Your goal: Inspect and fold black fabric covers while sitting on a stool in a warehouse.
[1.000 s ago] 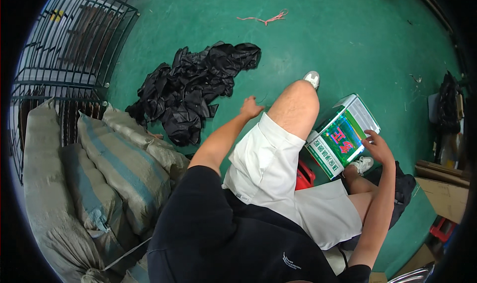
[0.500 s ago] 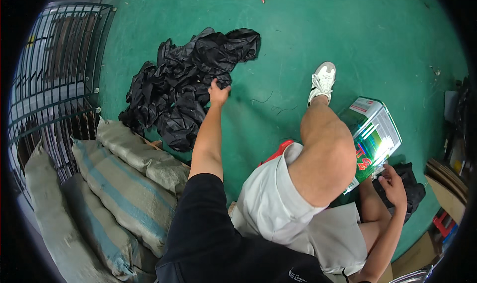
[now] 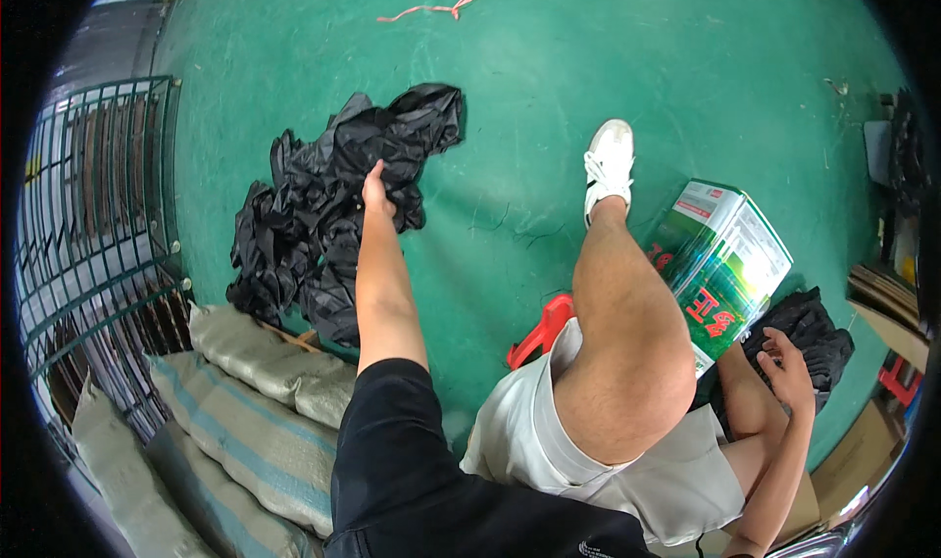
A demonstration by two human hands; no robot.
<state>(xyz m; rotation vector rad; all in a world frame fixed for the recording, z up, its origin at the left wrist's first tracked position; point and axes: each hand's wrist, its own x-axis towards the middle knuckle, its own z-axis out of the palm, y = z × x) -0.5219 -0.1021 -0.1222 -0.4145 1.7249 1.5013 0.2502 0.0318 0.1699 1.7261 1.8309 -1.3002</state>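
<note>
My left hand (image 3: 378, 194) reaches forward over a heap of crumpled black sheeting (image 3: 294, 230) on the floor. Its index finger points ahead, with the thumb apart, and I see nothing held in it. To the right, beside my lower leg, a green, white and red rectangular container (image 3: 730, 269) stands tilted. My right hand (image 3: 787, 370) is near its lower corner, fingers loosely bent and apart, holding nothing visible. Behind that hand lies a second black crumpled bundle (image 3: 814, 333).
Stuffed woven sacks (image 3: 245, 440) with blue stripes lie at the lower left, below a dark metal rack (image 3: 98, 205). A red plastic stool (image 3: 542, 333) shows beside my thigh. Pink string (image 3: 453, 11) lies at the far side. Cardboard (image 3: 863, 450) stands at the right edge.
The view has shifted, so the heap sits lower in the picture. My left hand has moved left over the black sheeting. The right hand stays by the container's corner, its fingers slightly lifted.
</note>
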